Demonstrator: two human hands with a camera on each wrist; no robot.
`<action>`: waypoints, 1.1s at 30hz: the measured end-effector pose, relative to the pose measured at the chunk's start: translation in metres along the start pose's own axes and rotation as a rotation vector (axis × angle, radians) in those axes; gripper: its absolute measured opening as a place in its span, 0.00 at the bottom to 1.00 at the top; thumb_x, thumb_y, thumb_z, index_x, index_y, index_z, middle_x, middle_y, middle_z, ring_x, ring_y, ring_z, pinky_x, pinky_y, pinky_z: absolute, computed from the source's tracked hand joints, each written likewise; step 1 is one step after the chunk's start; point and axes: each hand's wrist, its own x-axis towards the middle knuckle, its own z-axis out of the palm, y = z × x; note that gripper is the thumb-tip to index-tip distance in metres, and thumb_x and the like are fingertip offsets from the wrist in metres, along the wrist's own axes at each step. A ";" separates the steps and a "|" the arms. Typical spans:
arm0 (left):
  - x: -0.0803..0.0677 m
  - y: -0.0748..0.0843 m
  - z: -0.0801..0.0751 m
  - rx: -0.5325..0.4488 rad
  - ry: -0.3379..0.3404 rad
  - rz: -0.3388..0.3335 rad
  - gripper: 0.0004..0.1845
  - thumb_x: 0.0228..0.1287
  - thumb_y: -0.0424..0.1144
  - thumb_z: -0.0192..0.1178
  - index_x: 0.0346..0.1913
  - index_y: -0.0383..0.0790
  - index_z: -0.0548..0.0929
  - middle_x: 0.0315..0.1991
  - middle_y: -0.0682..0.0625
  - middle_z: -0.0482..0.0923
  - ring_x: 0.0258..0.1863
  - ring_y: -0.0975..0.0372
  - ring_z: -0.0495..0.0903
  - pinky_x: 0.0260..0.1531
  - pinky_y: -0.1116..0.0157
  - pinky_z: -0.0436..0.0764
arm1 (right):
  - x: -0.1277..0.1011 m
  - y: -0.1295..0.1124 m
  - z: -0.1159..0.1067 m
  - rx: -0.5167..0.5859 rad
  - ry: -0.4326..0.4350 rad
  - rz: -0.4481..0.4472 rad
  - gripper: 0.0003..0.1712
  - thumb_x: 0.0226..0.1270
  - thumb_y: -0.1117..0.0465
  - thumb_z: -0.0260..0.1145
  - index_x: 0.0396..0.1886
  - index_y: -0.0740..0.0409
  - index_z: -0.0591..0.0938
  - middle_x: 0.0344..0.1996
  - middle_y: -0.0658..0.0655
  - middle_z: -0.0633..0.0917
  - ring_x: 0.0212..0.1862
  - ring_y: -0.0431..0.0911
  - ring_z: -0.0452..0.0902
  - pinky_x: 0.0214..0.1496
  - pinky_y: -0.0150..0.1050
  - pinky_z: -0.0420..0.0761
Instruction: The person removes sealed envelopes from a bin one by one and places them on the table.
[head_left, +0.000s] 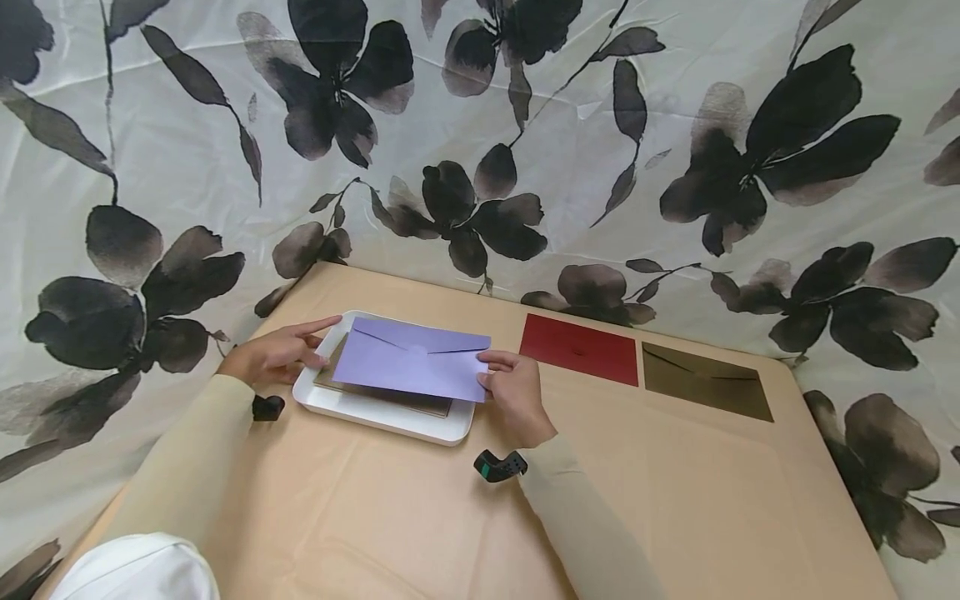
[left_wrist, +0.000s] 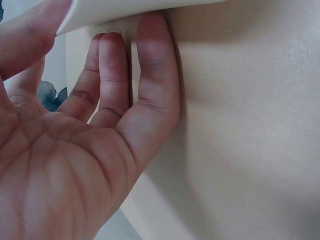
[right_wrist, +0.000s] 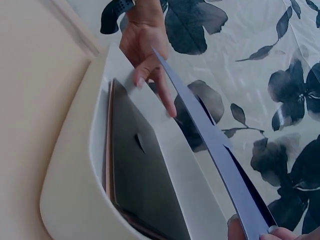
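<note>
A purple envelope (head_left: 412,360) is pinched at its right edge between the thumb and fingers of my right hand (head_left: 517,396). It hangs tilted above a shallow white tray (head_left: 382,423), apart from the stack inside, as the right wrist view shows. My left hand (head_left: 281,354) holds the tray's left end, thumb on the rim and other fingers outside and under it. Within the tray lies a small stack of envelopes, a dark, shiny one (right_wrist: 142,155) on top. The purple envelope covers most of this stack in the head view.
A red envelope (head_left: 577,350) and a gold-brown envelope (head_left: 705,383) lie side by side along the back right of the beige-covered table (head_left: 712,508). Behind the table hangs a white curtain (head_left: 600,225) with dark flowers.
</note>
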 end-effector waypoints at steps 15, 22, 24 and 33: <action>-0.002 0.007 0.005 -0.002 0.000 0.011 0.51 0.72 0.31 0.58 0.84 0.66 0.40 0.83 0.33 0.47 0.74 0.38 0.66 0.55 0.53 0.85 | 0.008 0.010 -0.054 -0.039 0.008 0.024 0.16 0.64 0.74 0.70 0.48 0.56 0.92 0.40 0.59 0.88 0.34 0.46 0.80 0.36 0.34 0.83; -0.007 0.005 0.002 -0.044 -0.028 0.038 0.52 0.73 0.28 0.57 0.85 0.62 0.37 0.82 0.30 0.49 0.67 0.43 0.75 0.56 0.47 0.84 | 0.009 0.015 -0.073 -0.040 -0.025 0.030 0.15 0.66 0.73 0.69 0.49 0.57 0.91 0.40 0.57 0.88 0.35 0.46 0.78 0.33 0.33 0.80; -0.006 0.005 0.002 -0.046 -0.033 0.041 0.52 0.73 0.29 0.58 0.85 0.62 0.37 0.82 0.30 0.49 0.66 0.44 0.75 0.56 0.47 0.84 | 0.010 0.016 -0.079 -0.049 -0.020 0.029 0.15 0.66 0.73 0.69 0.48 0.57 0.91 0.39 0.57 0.88 0.34 0.46 0.78 0.34 0.33 0.81; -0.003 0.004 0.002 -0.043 -0.036 0.038 0.52 0.72 0.28 0.58 0.85 0.61 0.36 0.82 0.30 0.47 0.66 0.45 0.75 0.55 0.48 0.85 | 0.011 0.021 -0.103 -0.079 -0.041 0.036 0.15 0.67 0.73 0.67 0.51 0.60 0.90 0.36 0.56 0.88 0.33 0.46 0.78 0.34 0.33 0.81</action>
